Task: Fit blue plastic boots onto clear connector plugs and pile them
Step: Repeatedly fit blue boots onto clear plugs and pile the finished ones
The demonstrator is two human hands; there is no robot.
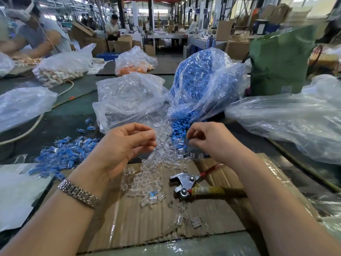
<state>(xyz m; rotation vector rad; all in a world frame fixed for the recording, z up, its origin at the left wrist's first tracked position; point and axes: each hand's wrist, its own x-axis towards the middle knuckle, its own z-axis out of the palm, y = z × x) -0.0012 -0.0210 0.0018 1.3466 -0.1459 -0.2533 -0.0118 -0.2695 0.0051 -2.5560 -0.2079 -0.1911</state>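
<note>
Blue plastic boots [180,129]: loose ones spill from the mouth of a clear bag onto the dark table, just ahead of my right hand.
Clear connector plugs [156,163]: a trail runs from their own clear plastic bag [129,97] down onto the taped brown cardboard sheet [147,218], between my wrists.
Finished pile [62,156]: plugs with blue boots on, heaped left of my left hand.
My left hand [125,145]: fingers curled, pinching something clear at the tips; too blurred to name.
My right hand [208,139]: fingertips pinched on a small blue piece.
Metal crimping pliers [186,183]: lying on the cardboard, under my right forearm.
</note>
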